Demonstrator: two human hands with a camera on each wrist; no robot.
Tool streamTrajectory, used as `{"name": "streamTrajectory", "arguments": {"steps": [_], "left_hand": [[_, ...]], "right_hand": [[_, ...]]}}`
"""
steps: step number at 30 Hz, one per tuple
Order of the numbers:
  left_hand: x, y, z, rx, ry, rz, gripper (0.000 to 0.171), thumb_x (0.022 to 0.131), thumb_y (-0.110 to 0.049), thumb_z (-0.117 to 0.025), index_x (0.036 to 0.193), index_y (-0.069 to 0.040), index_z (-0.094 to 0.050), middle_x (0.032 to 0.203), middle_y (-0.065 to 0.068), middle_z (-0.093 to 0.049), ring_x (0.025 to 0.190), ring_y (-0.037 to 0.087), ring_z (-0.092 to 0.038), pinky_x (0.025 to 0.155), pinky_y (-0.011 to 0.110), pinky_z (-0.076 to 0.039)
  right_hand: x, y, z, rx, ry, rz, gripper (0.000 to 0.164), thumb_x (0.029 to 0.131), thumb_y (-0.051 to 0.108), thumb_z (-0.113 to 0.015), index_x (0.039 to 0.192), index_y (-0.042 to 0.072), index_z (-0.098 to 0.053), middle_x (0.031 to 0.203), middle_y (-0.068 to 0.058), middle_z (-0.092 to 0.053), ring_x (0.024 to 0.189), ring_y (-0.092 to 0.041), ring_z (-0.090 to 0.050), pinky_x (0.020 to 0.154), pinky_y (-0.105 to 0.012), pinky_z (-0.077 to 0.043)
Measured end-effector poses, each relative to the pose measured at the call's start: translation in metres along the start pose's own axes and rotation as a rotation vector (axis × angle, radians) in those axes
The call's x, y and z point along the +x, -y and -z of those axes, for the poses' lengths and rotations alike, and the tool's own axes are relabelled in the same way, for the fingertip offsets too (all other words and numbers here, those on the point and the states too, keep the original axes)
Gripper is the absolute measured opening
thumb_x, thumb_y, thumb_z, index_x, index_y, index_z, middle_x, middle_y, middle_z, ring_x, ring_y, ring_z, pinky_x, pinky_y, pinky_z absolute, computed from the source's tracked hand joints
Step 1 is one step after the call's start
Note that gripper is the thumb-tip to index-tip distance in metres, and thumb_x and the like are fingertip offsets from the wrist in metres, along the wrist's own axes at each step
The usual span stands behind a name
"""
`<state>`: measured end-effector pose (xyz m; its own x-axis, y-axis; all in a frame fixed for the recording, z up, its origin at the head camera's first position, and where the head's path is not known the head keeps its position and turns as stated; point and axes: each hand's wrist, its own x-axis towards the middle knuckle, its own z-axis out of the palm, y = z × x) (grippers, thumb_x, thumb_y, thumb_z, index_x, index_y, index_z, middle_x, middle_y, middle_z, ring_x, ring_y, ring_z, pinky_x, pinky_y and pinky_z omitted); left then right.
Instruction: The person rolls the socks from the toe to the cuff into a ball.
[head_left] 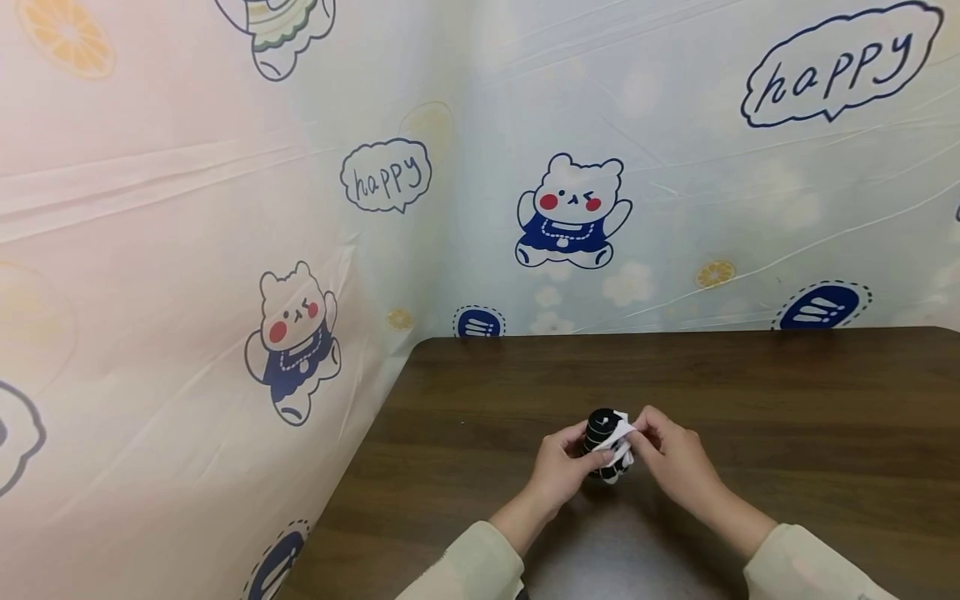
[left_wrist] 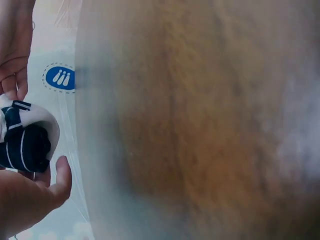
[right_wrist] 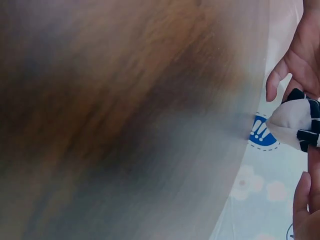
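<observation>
A rolled-up sock bundle (head_left: 602, 423), black with thin white stripes and white patches, is held between both hands above the brown table. My left hand (head_left: 557, 468) grips it from the left, its thumb across the front. From the right, my right hand (head_left: 678, 460) pinches a white flap of fabric at the bundle's upper edge. In the left wrist view, the striped roll of the socks (left_wrist: 27, 145) shows with a white band around it. A smooth white section of the socks (right_wrist: 290, 119) faces the right wrist camera.
The dark wood table (head_left: 487, 417) stretches beneath the hands. A printed cloth (head_left: 675, 200) with bears and lettering hangs behind the table's back edge and along its left side. Pale sleeves (head_left: 472, 562) cover both forearms.
</observation>
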<state>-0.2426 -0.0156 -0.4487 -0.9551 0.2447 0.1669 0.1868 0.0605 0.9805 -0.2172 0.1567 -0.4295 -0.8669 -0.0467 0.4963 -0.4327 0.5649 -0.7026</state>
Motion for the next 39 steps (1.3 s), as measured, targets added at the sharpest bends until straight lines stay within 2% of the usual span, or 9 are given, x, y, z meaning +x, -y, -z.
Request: {"name": "streamTrajectory", "arguments": {"steps": [5,12,18,24,27,30,34,39], "left_hand": [[0.001,-0.002,0.001,0.003,-0.011,-0.022,0.040,0.078,0.000,-0.073,0.117,-0.002,-0.067,0.101,0.005,-0.069,0.085,0.005,-0.060,0.076,0.021,-0.048],[0.000,-0.004,0.001,-0.006,-0.012,-0.031,0.043,0.078,-0.001,-0.073,0.119,-0.001,-0.065,0.102,0.006,-0.069,0.084,0.006,-0.061,0.075,0.021,-0.049],[0.000,-0.003,0.001,-0.018,-0.001,-0.016,0.042,0.078,-0.001,-0.072,0.118,-0.002,-0.064,0.098,0.009,-0.070,0.083,0.008,-0.063,0.071,0.021,-0.049],[0.000,-0.002,-0.001,-0.100,0.029,0.025,0.037,0.079,0.001,-0.070,0.112,-0.004,-0.054,0.093,0.017,-0.070,0.084,0.015,-0.066,0.069,0.024,-0.050],[-0.001,-0.003,-0.002,-0.110,0.047,0.036,0.031,0.080,0.003,-0.069,0.107,-0.002,-0.055,0.092,0.018,-0.070,0.082,0.016,-0.066,0.067,0.025,-0.050],[-0.003,-0.005,-0.003,-0.145,0.084,0.066,0.025,0.081,0.005,-0.067,0.104,0.002,-0.057,0.091,0.018,-0.069,0.078,0.018,-0.066,0.062,0.027,-0.051],[-0.005,-0.008,-0.005,-0.209,0.151,0.117,0.022,0.083,0.006,-0.064,0.104,0.007,-0.058,0.093,0.017,-0.069,0.077,0.019,-0.066,0.059,0.030,-0.053],[-0.008,-0.007,-0.005,-0.179,0.203,0.126,0.024,0.085,0.004,-0.063,0.108,0.009,-0.061,0.097,0.016,-0.068,0.079,0.018,-0.065,0.058,0.030,-0.053]], "right_hand": [[-0.003,0.002,0.001,-0.002,-0.023,-0.002,0.017,0.090,0.004,-0.063,0.083,0.015,-0.051,0.066,0.005,-0.055,0.057,-0.004,-0.043,0.051,-0.025,-0.036],[-0.002,0.000,0.002,0.003,-0.091,0.091,0.024,0.086,-0.001,-0.066,0.077,0.016,-0.051,0.093,-0.002,-0.066,0.068,-0.005,-0.052,0.057,-0.022,-0.042],[-0.003,-0.001,0.003,0.067,-0.111,0.092,0.025,0.085,-0.004,-0.066,0.077,0.015,-0.052,0.093,-0.006,-0.070,0.078,-0.004,-0.060,0.060,-0.016,-0.045],[-0.007,0.004,0.002,0.155,-0.136,0.065,0.020,0.088,-0.005,-0.062,0.081,0.011,-0.053,0.079,0.001,-0.065,0.067,-0.003,-0.053,0.056,-0.019,-0.041],[-0.006,0.007,0.001,0.195,-0.107,0.037,0.014,0.091,-0.002,-0.059,0.087,0.011,-0.054,0.072,0.005,-0.057,0.063,-0.005,-0.050,0.055,-0.022,-0.040],[-0.005,0.010,0.000,0.205,-0.065,0.008,0.009,0.093,0.002,-0.057,0.090,0.011,-0.056,0.074,0.006,-0.059,0.065,-0.006,-0.052,0.058,-0.023,-0.041],[-0.001,0.014,0.002,0.173,-0.022,-0.027,0.009,0.095,0.007,-0.057,0.088,0.012,-0.060,0.075,0.008,-0.061,0.066,-0.005,-0.053,0.059,-0.025,-0.042],[0.003,0.020,0.007,0.157,0.073,-0.075,0.011,0.095,0.013,-0.059,0.085,0.012,-0.065,0.069,0.009,-0.059,0.062,-0.004,-0.051,0.058,-0.026,-0.040]]}}
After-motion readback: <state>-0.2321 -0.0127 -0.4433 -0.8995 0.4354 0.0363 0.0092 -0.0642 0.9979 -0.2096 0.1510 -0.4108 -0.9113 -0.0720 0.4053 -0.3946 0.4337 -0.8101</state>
